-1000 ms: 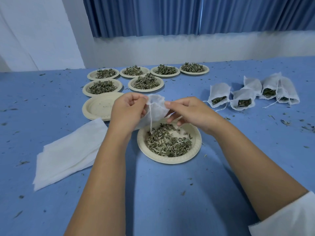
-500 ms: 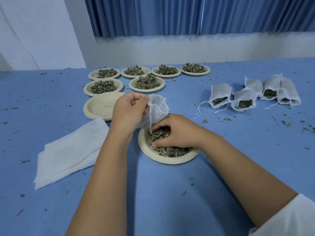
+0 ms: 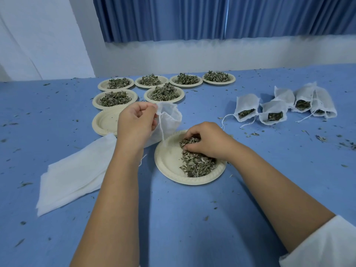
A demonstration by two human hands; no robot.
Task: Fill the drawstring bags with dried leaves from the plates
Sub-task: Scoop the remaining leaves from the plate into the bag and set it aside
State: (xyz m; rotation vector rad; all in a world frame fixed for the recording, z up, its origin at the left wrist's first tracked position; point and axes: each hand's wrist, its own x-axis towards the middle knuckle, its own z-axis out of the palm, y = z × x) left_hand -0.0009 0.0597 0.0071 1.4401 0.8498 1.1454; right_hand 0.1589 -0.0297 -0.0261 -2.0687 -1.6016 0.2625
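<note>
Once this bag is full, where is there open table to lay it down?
Best patch: blue table between the near plate and the filled bags, only leaf crumbs there. Also the strip nearest you, between the forearms. Crowded: the left side around the left hand: flat bag pile, empty plates, full plates.

- The tablecloth was plain blue, flecked with dark crumbs.
- The near plate was cream, ribbed at its rim.
- The dried leaves showed grey-green.
- The drawstring bag was white.
- The curtain was deep blue, pleated.
</note>
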